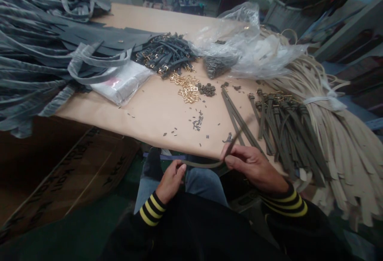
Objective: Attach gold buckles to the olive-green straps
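A thin olive-brown strap [205,165] stretches between my hands in front of the table edge. My left hand [171,179] pinches one end between thumb and fingers. Farther along, my right hand [249,164] grips the same strap, and its free end sticks up blurred past the fingers. Beyond my right hand, two or so long olive straps [236,115] lie on the table. Small dark pieces [198,121] are scattered ahead of my hands. Behind these sit a heap of gold buckles [186,87] and a little pile of dark loops [207,90].
Olive straps with gold buckles [287,125] and a beige strap bundle [344,141] cover the right side. Dark straps with gold hardware [170,53], clear plastic bags [254,50] and grey straps [36,61] lie behind and left. A cardboard box [89,173] stands below; people stand in the background.
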{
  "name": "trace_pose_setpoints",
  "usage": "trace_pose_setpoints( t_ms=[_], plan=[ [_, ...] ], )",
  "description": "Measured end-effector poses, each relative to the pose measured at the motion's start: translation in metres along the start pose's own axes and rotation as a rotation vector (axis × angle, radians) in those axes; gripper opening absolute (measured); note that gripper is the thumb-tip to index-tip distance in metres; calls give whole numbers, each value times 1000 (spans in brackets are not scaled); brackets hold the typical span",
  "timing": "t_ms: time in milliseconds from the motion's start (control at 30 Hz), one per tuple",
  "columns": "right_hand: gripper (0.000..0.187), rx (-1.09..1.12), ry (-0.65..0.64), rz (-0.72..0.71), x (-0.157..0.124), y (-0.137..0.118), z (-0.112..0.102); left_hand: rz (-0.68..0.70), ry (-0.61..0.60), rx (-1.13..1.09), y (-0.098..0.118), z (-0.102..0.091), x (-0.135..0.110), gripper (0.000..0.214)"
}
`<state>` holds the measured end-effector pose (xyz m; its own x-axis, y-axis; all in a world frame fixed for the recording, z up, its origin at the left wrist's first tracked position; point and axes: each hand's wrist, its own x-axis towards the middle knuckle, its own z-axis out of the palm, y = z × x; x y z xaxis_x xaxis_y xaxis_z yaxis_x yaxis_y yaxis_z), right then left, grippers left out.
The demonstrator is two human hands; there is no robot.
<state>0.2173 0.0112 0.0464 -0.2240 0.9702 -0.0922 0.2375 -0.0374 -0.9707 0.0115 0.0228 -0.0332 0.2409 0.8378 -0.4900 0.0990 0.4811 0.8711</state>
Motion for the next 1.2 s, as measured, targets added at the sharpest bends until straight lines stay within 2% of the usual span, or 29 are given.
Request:
trace_pose_setpoints(
  t_ms=[67,100,200,267,367,467,567,667,767,833,900,967,1067,1100,1133,1200],
  plan=[
    [26,-193,-124,21,2,-6,-1,152,81,89,10,1,-4,31],
    [26,-250,-193,36,3,-7,0,194,79,70,16,1,-7,32],
    [22,-316,-382,80,3,-2,12,203,31,-90,35,3,-13,35],
    [21,-320,-437,86,3,6,21,172,47,-137,41,4,-15,33],
    [18,-258,-420,117,2,14,31,142,71,-136,40,5,-15,30],
    [9,-15,-335,227,3,15,39,136,33,-81,34,9,-16,31],
    [9,189,-226,315,6,15,48,121,-15,-81,32,13,-17,35],
    [13,269,-183,267,6,16,54,71,-68,-248,34,17,-18,36],
    [17,346,-193,166,5,19,54,-89,-223,-423,36,18,-18,34],
    [20,376,-214,148,4,19,52,-178,-305,-490,35,19,-18,32],
    [23,402,-233,170,4,19,50,-191,-317,-486,33,19,-17,31],
    [23,411,-226,202,5,19,50,-87,-214,-363,31,20,-16,25],
    [20,375,-162,251,7,22,51,231,110,47,28,19,-16,14],
    [19,356,-134,262,8,23,52,330,180,194,28,19,-18,10],
    [18,334,-110,267,8,24,52,409,212,322,28,18,-20,7],
    [14,270,-87,260,9,24,53,513,165,478,27,19,-24,11]
  ],
)
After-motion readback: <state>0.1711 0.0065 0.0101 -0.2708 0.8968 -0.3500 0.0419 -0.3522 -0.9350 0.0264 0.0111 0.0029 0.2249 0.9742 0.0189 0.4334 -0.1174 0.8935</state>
